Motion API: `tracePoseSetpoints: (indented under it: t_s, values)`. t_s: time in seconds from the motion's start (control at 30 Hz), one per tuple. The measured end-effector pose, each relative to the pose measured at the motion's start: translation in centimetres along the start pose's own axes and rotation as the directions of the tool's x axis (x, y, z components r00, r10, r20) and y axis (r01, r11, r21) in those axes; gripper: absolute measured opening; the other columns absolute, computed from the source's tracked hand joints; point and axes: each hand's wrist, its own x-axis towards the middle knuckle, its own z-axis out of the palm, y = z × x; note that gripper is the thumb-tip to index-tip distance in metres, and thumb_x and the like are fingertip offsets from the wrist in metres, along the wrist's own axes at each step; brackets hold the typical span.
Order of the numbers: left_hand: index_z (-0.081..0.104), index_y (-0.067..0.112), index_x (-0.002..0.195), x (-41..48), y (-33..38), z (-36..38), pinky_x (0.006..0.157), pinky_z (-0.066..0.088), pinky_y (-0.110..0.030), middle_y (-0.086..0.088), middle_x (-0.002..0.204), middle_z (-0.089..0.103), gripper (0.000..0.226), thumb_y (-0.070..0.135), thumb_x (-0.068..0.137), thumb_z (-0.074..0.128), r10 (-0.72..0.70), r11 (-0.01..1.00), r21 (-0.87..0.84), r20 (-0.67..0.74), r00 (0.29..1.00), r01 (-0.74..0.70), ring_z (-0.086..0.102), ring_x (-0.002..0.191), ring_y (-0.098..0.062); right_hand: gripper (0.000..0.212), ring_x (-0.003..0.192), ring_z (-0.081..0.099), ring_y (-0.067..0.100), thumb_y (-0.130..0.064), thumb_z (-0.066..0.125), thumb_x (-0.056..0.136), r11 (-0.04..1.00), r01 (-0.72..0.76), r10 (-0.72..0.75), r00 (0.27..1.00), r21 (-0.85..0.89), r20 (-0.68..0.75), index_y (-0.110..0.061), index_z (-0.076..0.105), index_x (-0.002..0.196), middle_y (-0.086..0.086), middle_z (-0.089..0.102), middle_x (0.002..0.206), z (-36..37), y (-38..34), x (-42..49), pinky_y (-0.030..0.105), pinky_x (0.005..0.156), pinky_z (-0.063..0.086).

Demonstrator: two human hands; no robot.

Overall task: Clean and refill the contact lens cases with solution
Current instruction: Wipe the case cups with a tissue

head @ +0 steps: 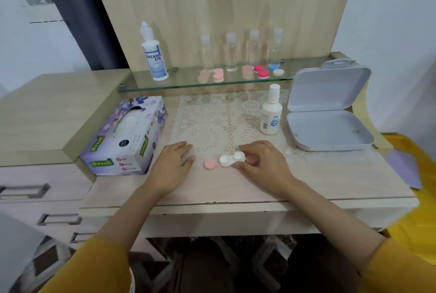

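1. Pale wood counter (236, 189) with a lace mat on it; glass shelf (179, 85) along the back edge, wood panel behind.
2. Left hand (173, 163): fingers straight and close together, palm down on the counter, holding nothing.
3. Right hand (262, 165): fingers curled narrow, thumb and forefinger closed on the right end of the white lens case (232, 159). A pinkish patch shows under the curled fingers; cannot tell whether it is a second cap or skin.
4. The case lies flat on the counter. The well further from the right fingers looks uncapped. One pink cap (210, 164) lies flat just past that end, between the two sets of fingers and touching neither.
5. Beyond the right fingers: small solution bottle (271, 113), upright and capped, with an open grey box (330, 108) further out. Just outside the left fingers: tissue box (125, 137). Well beyond both hands, on the shelf: large solution bottle (154, 56) and more lens cases (261, 71).
6. Judgement: the step in hand is uncapping this case. Cleaning seems not yet begun, since no tissue is drawn and the bottle is capped.
7. Judgement: the next move calls for freeing the right fingers, pinning the case with the left hand, then wiping each well before refilling.
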Motion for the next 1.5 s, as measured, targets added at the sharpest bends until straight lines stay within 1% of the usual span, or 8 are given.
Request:
tracePoseSetpoints:
  t_s: [0.13, 0.23, 0.33, 0.43, 0.57, 0.77, 1.13, 1.5]
  values:
    - [0.061, 0.01, 0.118, -0.4, 1.0, -3.2, 0.097, 0.022, -0.015, -0.004, 0.126, 0.057, 0.029, 0.021, 0.092, 0.053, 0.081, 0.995, -0.044, -0.173, 0.982, -0.089, 0.045, 0.122, -0.019, 0.038, 0.079, 0.046, 0.012, -0.052, 0.06, 0.079, 0.994, 0.046, -0.045, 0.999, -0.096, 0.016, -0.017, 0.048, 0.07, -0.01, 0.048, 0.069, 0.6, -0.4, 0.4, 0.016, 0.057, 0.026]
    - [0.069, 0.009, 0.105, 0.0, 0.0, -6.0, 0.087, 0.032, -0.021, -0.007, 0.109, 0.067, 0.02, 0.016, 0.089, 0.058, 0.057, 0.995, -0.057, -0.285, 0.957, -0.076, 0.055, 0.107, -0.023, 0.042, 0.098, 0.05, 0.014, -0.058, 0.056, 0.079, 0.996, 0.038, -0.035, 0.999, -0.076, 0.035, -0.019, 0.061, 0.096, -0.007, 0.06, 0.094, 1.3, -0.9, 0.9, 0.019, 0.071, 0.03]
    - [0.069, 0.009, 0.103, 0.9, -2.1, -8.1, 0.079, 0.032, -0.02, -0.009, 0.108, 0.067, 0.019, 0.014, 0.089, 0.057, -0.064, 0.998, -0.016, -0.326, 0.943, 0.062, 0.057, 0.102, -0.025, 0.051, 0.107, 0.049, 0.015, -0.055, 0.057, 0.08, 0.997, 0.044, -0.042, 0.998, -0.067, 0.037, -0.016, 0.06, 0.112, -0.004, 0.061, 0.11, 1.5, -1.3, 1.2, 0.02, 0.08, 0.031]
    - [0.066, 0.012, 0.109, 1.9, -4.4, -9.7, 0.081, 0.036, -0.023, -0.007, 0.114, 0.065, 0.023, 0.018, 0.091, 0.053, -0.214, 0.973, 0.026, -0.277, 0.937, 0.23, 0.058, 0.103, -0.024, 0.065, 0.103, 0.05, 0.013, -0.07, 0.042, 0.074, 0.997, 0.05, -0.046, 0.997, -0.061, 0.054, -0.019, 0.062, 0.108, -0.008, 0.061, 0.104, 1.5, -1.2, 1.3, 0.02, 0.076, 0.029]
    - [0.063, 0.012, 0.116, 3.1, -7.0, -10.7, 0.089, 0.04, -0.028, -0.011, 0.118, 0.062, 0.028, 0.016, 0.089, 0.057, -0.297, 0.946, 0.079, -0.181, 0.938, 0.314, 0.056, 0.108, -0.026, 0.074, 0.101, 0.05, 0.012, -0.075, 0.027, 0.069, 0.995, 0.063, -0.059, 0.997, -0.079, 0.05, -0.02, 0.062, 0.105, -0.008, 0.062, 0.103, 1.9, -0.8, 1.4, 0.02, 0.077, 0.029]
    - [0.06, 0.015, 0.121, 4.8, -7.9, -10.3, 0.087, 0.045, -0.034, -0.008, 0.117, 0.064, 0.034, 0.01, 0.088, 0.051, -0.267, 0.918, 0.277, -0.093, 0.959, 0.282, 0.056, 0.104, -0.027, 0.067, 0.113, 0.048, 0.014, -0.071, 0.04, 0.076, 0.995, 0.055, -0.051, 0.998, -0.082, 0.047, -0.018, 0.062, 0.111, -0.007, 0.061, 0.116, 2.0, -0.8, 1.3, 0.019, 0.085, 0.029]
    - [0.071, 0.015, 0.086, 5.4, -8.3, -10.1, 0.069, 0.045, -0.028, 0.001, 0.094, 0.07, 0.025, 0.009, 0.086, 0.047, -0.256, 0.915, 0.288, -0.132, 0.958, 0.284, 0.052, 0.078, -0.016, 0.087, 0.126, 0.041, 0.012, -0.078, 0.027, 0.065, 0.997, 0.037, -0.035, 0.999, -0.068, 0.028, -0.017, 0.063, 0.115, -0.006, 0.056, 0.129, 2.4, -0.5, 1.3, 0.021, 0.099, 0.026]
    - [0.065, 0.013, 0.087, 5.9, -9.4, -10.1, 0.079, 0.046, -0.035, -0.011, 0.1, 0.067, 0.017, 0.008, 0.086, 0.048, -0.205, 0.942, 0.234, -0.165, 0.965, 0.24, 0.057, 0.092, -0.03, 0.087, 0.127, 0.04, 0.012, -0.078, 0.027, 0.064, 0.997, 0.04, -0.038, 0.999, -0.064, 0.023, -0.017, 0.063, 0.115, -0.008, 0.055, 0.13, 2.4, -0.4, 1.4, 0.021, 0.1, 0.027]
